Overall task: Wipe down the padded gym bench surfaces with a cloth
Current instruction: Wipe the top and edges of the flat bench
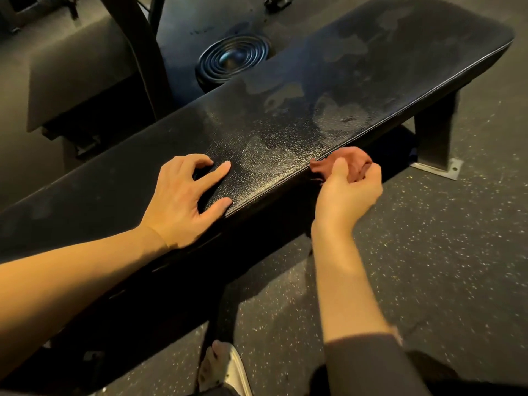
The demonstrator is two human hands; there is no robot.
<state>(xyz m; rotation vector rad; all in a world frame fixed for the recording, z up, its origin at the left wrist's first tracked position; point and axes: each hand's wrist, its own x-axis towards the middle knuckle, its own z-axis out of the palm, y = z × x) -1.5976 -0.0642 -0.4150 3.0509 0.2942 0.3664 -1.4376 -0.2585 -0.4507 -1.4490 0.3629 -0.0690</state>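
Flooring (428, 252) of dark rubber with pale flecks runs under everything I see, in dim warm light. A black padded bench (285, 110) crosses it, long axis from lower left to upper right, its rounded far end toward the upper right corner of my view. The pebbled top carries pale, patchy smears along its middle and far half. A dark steel leg (434, 132) holds up the far end, standing on a bolted foot plate (440, 168). Beyond the bench's far long edge lies a ribbed black weight plate (231, 60), with another dark pad (77, 81) off to the upper left.

The left hand (183, 201) rests palm down on the bench top near its near edge, fingers spread and holding nothing, thumb lying along the seam. The right hand (347, 192) has its fingers curled round a bunched reddish-brown cloth (351, 162), thumb up. The cloth sits against the bench's near long edge, about midway along, touching the side face just below the seam. A dark sleeve (371, 364) covers the right forearm, and a pale shoe (228, 370) shows by the bottom edge.
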